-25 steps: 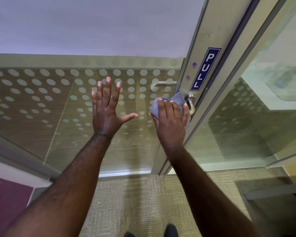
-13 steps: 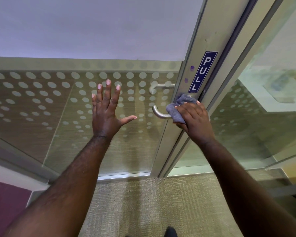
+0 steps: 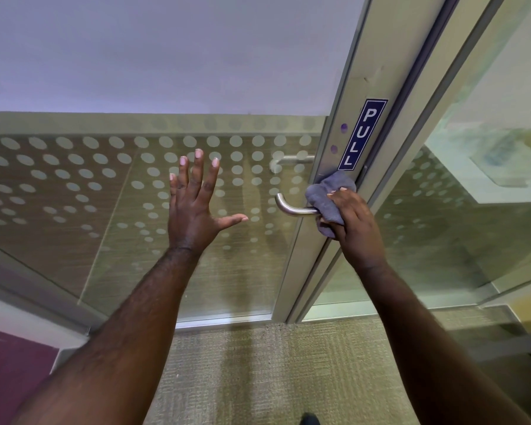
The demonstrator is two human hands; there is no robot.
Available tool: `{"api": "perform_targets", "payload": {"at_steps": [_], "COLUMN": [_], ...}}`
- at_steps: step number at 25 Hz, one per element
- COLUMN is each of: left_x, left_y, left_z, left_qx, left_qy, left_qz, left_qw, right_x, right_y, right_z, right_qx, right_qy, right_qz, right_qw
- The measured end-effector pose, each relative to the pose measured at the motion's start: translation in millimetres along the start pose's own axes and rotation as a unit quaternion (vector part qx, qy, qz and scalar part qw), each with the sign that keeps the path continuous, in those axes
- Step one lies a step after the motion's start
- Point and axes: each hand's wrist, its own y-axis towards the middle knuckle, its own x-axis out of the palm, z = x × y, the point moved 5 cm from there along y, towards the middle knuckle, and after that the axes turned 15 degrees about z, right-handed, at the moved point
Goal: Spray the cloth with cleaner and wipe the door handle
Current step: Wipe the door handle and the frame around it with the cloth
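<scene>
1. Here, the door handle (image 3: 292, 208), a brushed metal lever, juts from the door frame (image 3: 359, 96) toward nine o'clock, its curved free end bare and its root wrapped in the cloth (image 3: 327, 196).
2. The right hand (image 3: 354, 225) has its fingers curled round the grey cloth, bunching it against the lever's base; the cloth bulges out at eleven o'clock of the knuckles, just under the blue PULL sign (image 3: 362, 134).
3. The left hand (image 3: 196, 204) lies flat with fingers spread on the glass panel (image 3: 74, 185), at nine o'clock of the handle and apart from it.
4. The glass carries frosted dots; bare glass lies between the left thumb and the lever's tip.
5. Beige carpet (image 3: 258, 378) runs at six o'clock, a second glass pane (image 3: 472, 194) stands at three o'clock.
</scene>
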Motion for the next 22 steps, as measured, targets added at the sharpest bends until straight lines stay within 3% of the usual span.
{"api": "perform_targets", "payload": {"at_steps": [3,5,7,12,16,19,22], "left_x": [0,1,1,-1,-3,-2,-1], "left_y": [-1,-1,-1,-1,-1,-1,-1], "left_z": [0,1,0,-1,-1,0,1], "left_qx": [-0.001,0.0,0.001,0.003,0.013,0.009,0.009], "left_qy": [-0.004,-0.005,-0.006,-0.012,-0.017,-0.016,-0.016], "left_qz": [-0.004,-0.004,-0.003,-0.008,-0.004,-0.003,-0.005], "left_qw": [1.0,1.0,1.0,1.0,1.0,1.0,1.0], "right_x": [-16,-28,-34,-57,-85,-76,-53], "right_y": [-14,-27,-30,1,-2,3,29], "right_z": [-2,-11,-23,-34,-15,-13,-22], "right_qx": [0.146,0.29,0.38,0.361,0.411,0.438,0.417], "right_qy": [0.015,-0.001,-0.059,-0.2,-0.27,-0.268,-0.244], "right_qz": [0.093,0.177,0.187,0.115,0.081,0.018,-0.019], "right_qw": [0.985,0.941,0.904,0.904,0.867,0.858,0.875]}}
